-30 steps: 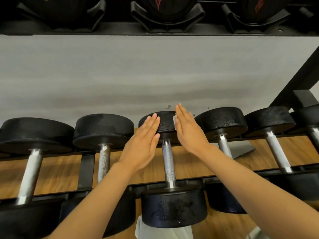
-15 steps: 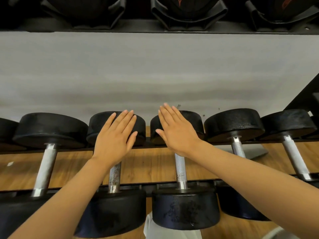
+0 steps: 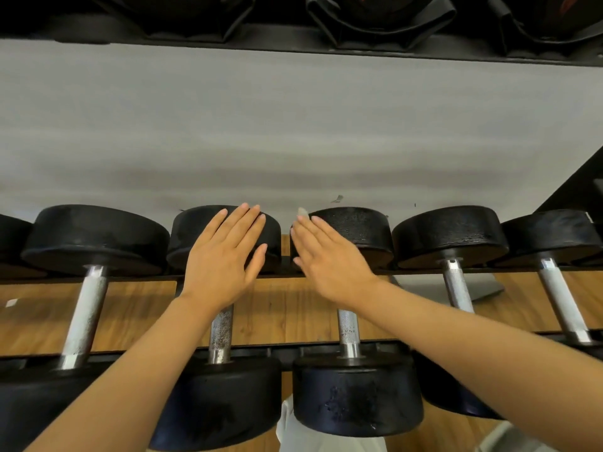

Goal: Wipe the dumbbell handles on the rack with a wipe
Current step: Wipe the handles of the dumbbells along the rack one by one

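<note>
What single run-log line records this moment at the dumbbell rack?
left hand: flat on far dumbbell head | right hand: flat, fingers straight, wipe edge at fingertips | handles: untouched

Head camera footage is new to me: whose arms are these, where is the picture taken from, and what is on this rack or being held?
No machine here: a person wears a wide-angle camera on the head, looking forward and down, so the two bare arms are their own. The left hand lies flat, fingers straight, on the far black head of one dumbbell. The right hand reaches to the far head of the next dumbbell, also with straight fingers; a small pale scrap at its fingertips may be the wipe, too hidden to be sure. The rack holds a row of black dumbbells with metal handles over a wooden floor. An upper shelf carries more weights.
</note>
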Demonstrator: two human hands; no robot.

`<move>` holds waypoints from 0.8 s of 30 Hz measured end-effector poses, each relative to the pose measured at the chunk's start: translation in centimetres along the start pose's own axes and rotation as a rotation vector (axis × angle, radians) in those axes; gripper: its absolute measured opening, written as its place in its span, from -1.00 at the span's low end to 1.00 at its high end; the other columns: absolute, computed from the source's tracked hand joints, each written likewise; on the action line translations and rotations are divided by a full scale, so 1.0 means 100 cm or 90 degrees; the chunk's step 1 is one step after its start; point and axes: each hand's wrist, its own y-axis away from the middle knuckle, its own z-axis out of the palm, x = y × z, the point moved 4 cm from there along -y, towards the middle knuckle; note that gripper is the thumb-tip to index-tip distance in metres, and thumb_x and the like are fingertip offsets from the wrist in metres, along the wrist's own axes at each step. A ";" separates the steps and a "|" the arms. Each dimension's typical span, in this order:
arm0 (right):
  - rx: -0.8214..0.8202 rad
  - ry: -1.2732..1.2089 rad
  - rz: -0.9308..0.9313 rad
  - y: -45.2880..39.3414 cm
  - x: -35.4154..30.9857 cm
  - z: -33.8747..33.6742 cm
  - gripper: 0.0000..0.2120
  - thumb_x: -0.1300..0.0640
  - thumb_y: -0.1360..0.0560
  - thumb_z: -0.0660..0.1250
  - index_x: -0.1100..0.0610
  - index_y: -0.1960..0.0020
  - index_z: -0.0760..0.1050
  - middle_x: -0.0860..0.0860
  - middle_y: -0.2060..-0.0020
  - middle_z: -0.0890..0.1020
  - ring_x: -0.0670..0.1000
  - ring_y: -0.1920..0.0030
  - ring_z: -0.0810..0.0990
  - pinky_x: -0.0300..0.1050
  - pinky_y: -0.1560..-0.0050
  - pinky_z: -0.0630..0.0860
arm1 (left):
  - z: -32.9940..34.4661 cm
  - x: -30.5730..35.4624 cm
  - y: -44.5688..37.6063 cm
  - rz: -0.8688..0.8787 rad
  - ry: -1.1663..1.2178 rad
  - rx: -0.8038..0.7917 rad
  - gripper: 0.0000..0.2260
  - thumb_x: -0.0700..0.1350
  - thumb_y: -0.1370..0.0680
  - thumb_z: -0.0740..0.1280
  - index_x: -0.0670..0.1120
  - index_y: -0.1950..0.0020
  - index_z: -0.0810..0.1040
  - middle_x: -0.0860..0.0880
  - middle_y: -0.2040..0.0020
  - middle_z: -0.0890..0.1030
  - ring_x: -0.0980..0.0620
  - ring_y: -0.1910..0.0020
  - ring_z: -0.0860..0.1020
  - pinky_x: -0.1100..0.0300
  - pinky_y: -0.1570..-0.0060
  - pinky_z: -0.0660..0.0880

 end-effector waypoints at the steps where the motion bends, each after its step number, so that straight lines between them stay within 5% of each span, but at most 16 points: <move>1: 0.007 -0.007 -0.021 0.005 0.008 -0.002 -0.47 0.03 -0.64 -0.08 0.30 -0.41 0.40 0.22 -0.37 0.46 0.16 -0.44 0.36 0.07 -0.48 0.19 | 0.000 0.000 0.000 -0.002 0.000 0.004 -0.53 0.05 -0.65 0.09 -0.17 -0.45 0.43 -0.13 -0.46 0.43 -0.07 -0.49 0.33 -0.04 -0.51 0.18; 8: 0.041 -0.292 0.193 0.047 0.063 -0.002 -0.47 -0.03 -0.66 -0.13 0.22 -0.55 0.08 0.10 -0.54 0.19 -0.01 -0.55 0.10 -0.09 -0.55 -0.01 | 0.002 0.001 0.000 -0.020 0.006 0.041 -0.56 0.02 -0.64 0.12 -0.17 -0.43 0.47 -0.13 -0.43 0.47 -0.07 -0.47 0.37 -0.05 -0.49 0.22; 11: 0.060 -0.309 0.247 0.042 0.053 -0.001 -0.45 -0.03 -0.66 -0.15 0.25 -0.55 0.06 0.14 -0.55 0.15 0.03 -0.56 0.03 0.00 -0.56 -0.03 | 0.002 0.003 0.000 -0.021 0.012 0.049 -0.56 0.01 -0.64 0.13 -0.18 -0.42 0.47 -0.13 -0.42 0.48 -0.07 -0.47 0.37 -0.05 -0.49 0.22; 15: 0.051 -0.123 0.091 0.021 0.027 -0.010 -0.48 0.01 -0.66 -0.06 0.32 -0.44 0.32 0.24 -0.42 0.39 0.18 -0.48 0.29 0.10 -0.50 0.09 | 0.002 0.003 0.000 -0.020 0.017 0.063 -0.57 0.01 -0.64 0.13 -0.18 -0.41 0.48 -0.13 -0.41 0.49 -0.08 -0.46 0.38 -0.05 -0.48 0.23; 19: -0.006 -0.070 -0.122 0.014 0.029 -0.014 -0.56 0.06 -0.64 0.05 0.25 -0.41 0.42 0.17 -0.38 0.47 0.11 -0.42 0.40 -0.01 -0.47 0.13 | 0.002 0.002 0.001 -0.009 0.017 0.059 -0.56 0.01 -0.65 0.13 -0.18 -0.43 0.47 -0.13 -0.42 0.47 -0.07 -0.47 0.37 -0.04 -0.49 0.22; 24: -0.038 -0.095 -0.069 0.011 0.069 -0.022 -0.48 -0.04 -0.65 -0.10 0.16 -0.51 0.28 0.08 -0.47 0.36 0.03 -0.49 0.28 -0.03 -0.51 0.00 | 0.003 0.003 0.000 -0.024 0.030 0.059 -0.57 0.00 -0.64 0.13 -0.18 -0.42 0.49 -0.12 -0.42 0.48 -0.07 -0.46 0.38 -0.04 -0.49 0.22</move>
